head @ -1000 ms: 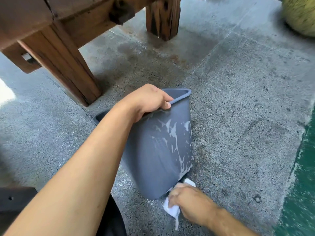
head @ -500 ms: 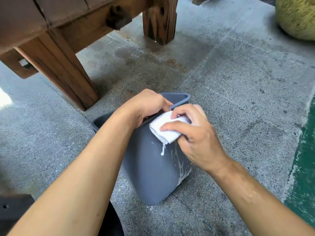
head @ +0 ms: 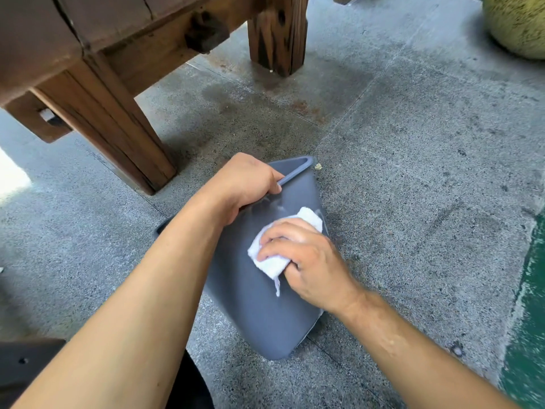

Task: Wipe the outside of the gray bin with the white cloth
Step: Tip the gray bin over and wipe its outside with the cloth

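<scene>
The gray bin [head: 253,314] stands tilted on the stone floor, its near side wall facing up at me. My left hand [head: 244,184] grips the bin's upper rim. My right hand [head: 303,261] presses the folded white cloth [head: 274,258] flat against the middle of that side wall, with a loose thread hanging from the cloth. A few pale streaks remain on the wall just above the cloth, near the rim. The bin's inside is mostly hidden by my left arm.
A heavy wooden bench with thick legs [head: 118,137] stands at the upper left, a second leg [head: 277,33] behind the bin. A yellow-green round pot [head: 519,22] sits at the top right. A green painted strip [head: 530,305] runs along the right edge.
My right hand has slid the cloth from the bin's rim down to the middle of the side wall. The white streaks there are gone. My left hand keeps its grip on the rim.
</scene>
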Demonstrator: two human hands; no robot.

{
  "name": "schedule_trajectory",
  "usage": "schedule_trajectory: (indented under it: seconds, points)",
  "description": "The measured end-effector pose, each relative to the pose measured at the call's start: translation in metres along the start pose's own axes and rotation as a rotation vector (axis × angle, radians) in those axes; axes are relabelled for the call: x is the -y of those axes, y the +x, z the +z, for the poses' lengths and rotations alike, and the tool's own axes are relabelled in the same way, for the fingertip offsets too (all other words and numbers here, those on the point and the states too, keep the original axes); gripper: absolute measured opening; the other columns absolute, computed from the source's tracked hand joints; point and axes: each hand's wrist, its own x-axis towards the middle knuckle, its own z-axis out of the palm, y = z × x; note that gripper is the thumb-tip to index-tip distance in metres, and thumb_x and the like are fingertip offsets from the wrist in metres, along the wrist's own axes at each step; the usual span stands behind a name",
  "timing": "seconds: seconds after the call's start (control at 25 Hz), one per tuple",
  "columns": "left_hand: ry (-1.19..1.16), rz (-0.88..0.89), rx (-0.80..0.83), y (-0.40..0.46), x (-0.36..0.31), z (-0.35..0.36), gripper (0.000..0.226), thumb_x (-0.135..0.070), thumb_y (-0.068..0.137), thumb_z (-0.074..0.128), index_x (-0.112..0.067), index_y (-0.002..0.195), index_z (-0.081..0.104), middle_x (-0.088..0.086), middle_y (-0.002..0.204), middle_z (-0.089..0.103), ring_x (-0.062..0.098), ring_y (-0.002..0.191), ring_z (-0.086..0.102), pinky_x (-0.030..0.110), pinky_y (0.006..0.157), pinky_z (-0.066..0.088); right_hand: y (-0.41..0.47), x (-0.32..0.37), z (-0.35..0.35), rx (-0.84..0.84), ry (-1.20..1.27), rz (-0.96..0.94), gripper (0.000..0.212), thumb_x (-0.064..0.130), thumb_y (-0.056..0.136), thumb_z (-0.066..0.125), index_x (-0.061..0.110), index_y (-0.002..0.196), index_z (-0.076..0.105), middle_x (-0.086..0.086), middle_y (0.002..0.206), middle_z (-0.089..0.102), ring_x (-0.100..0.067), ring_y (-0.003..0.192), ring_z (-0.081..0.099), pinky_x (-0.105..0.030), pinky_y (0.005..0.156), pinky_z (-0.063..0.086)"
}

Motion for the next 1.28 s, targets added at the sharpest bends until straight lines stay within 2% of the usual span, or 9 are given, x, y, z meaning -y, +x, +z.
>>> schedule_trajectory:
  seconds: [0.16, 0.28, 0.4, 0.52, 0.64, 0.8, 0.96, 1.12, 1.28]
  points:
    - [0.026, -0.005, -0.044, 0.008, 0.008, -0.017, 0.042, 0.001, 0.081, 0.068, -0.033, 0.061, 0.083, 0.007, 0.089, 0.083, 0.029, 0.083, 0.076, 0.055, 0.088, 0.061, -0.059, -0.018, 0.017, 0.196, -0.024, 0.083, 0.036, -0.007, 0.069, 0.053, 0.015, 0.083, 0.077, 0.002, 0.098, 0.069, -0.019, 0.104, 0.059, -0.029, 0.094, 0.048]
    - [0.02, -0.014, 0.028, 0.005, 0.009, -0.02, 0.03, 0.005, 0.081, 0.069, -0.02, 0.079, 0.086, 0.014, 0.09, 0.082, 0.03, 0.084, 0.076, 0.057, 0.087, 0.061, -0.127, -0.031, 0.029, 0.579, -0.171, 0.224, 0.035, 0.001, 0.081, 0.06, 0.026, 0.1, 0.075, 0.008, 0.106, 0.064, -0.016, 0.112, 0.052, -0.03, 0.101, 0.046]
    - [0.042, 0.012, 0.063, 0.003, 0.006, -0.011, 0.027, 0.004, 0.081, 0.068, -0.016, 0.083, 0.086, 0.018, 0.092, 0.082, 0.033, 0.085, 0.076, 0.06, 0.087, 0.06, -0.168, -0.031, 0.023, 0.692, -0.19, 0.549, 0.023, 0.012, 0.091, 0.056, 0.025, 0.101, 0.072, 0.009, 0.102, 0.06, -0.013, 0.101, 0.047, -0.025, 0.089, 0.039]
    - [0.014, 0.001, -0.019, 0.005, 0.001, -0.007, 0.024, -0.001, 0.076, 0.069, -0.017, 0.082, 0.086, 0.011, 0.087, 0.082, 0.031, 0.086, 0.077, 0.052, 0.087, 0.062, -0.141, -0.029, 0.001, 0.529, -0.231, 0.652, 0.023, 0.016, 0.091, 0.056, 0.028, 0.094, 0.075, 0.013, 0.091, 0.06, -0.007, 0.087, 0.053, -0.022, 0.077, 0.047]
    - [0.009, -0.021, -0.024, 0.003, -0.004, -0.005, 0.02, -0.006, 0.076, 0.068, -0.019, 0.078, 0.084, 0.002, 0.074, 0.079, 0.024, 0.07, 0.071, 0.035, 0.074, 0.061, -0.079, -0.016, -0.021, -0.008, -0.085, 0.694, 0.03, -0.005, 0.078, 0.06, 0.019, 0.084, 0.077, 0.019, 0.085, 0.059, -0.012, 0.078, 0.064, -0.033, 0.068, 0.058]
    - [0.038, -0.008, 0.063, -0.005, -0.003, -0.002, 0.02, -0.017, 0.071, 0.072, -0.012, 0.086, 0.085, 0.013, 0.087, 0.082, 0.022, 0.066, 0.07, 0.048, 0.074, 0.064, -0.004, -0.01, -0.034, -0.417, -0.097, 0.447, 0.03, -0.007, 0.073, 0.059, 0.011, 0.088, 0.077, 0.004, 0.096, 0.064, -0.024, 0.093, 0.064, -0.039, 0.08, 0.056]
    - [0.058, 0.095, 0.056, -0.007, -0.003, 0.002, 0.021, -0.003, 0.076, 0.069, -0.012, 0.085, 0.086, 0.002, 0.069, 0.078, 0.009, 0.054, 0.059, 0.02, 0.057, 0.052, 0.026, -0.012, -0.02, -0.45, -0.089, 0.385, 0.023, -0.001, 0.076, 0.065, 0.013, 0.088, 0.077, -0.001, 0.096, 0.066, -0.027, 0.093, 0.063, -0.041, 0.083, 0.052]
    - [0.03, 0.034, 0.072, -0.011, -0.003, 0.001, 0.042, 0.002, 0.06, 0.056, -0.021, 0.078, 0.086, 0.008, 0.085, 0.083, 0.024, 0.075, 0.071, 0.041, 0.079, 0.062, 0.024, 0.006, 0.004, -0.52, -0.088, 0.417, 0.026, 0.0, 0.073, 0.069, 0.014, 0.094, 0.077, 0.001, 0.099, 0.072, -0.024, 0.095, 0.067, -0.029, 0.09, 0.05]
    - [-0.105, -0.047, 0.073, -0.007, 0.001, 0.001, 0.05, -0.013, 0.046, 0.051, -0.007, 0.084, 0.084, 0.006, 0.074, 0.08, 0.03, 0.072, 0.059, 0.039, 0.069, 0.045, 0.023, 0.023, 0.019, -0.524, -0.069, 0.35, 0.034, -0.006, 0.069, 0.071, 0.012, 0.097, 0.078, 0.001, 0.103, 0.075, -0.021, 0.099, 0.068, -0.031, 0.093, 0.051]
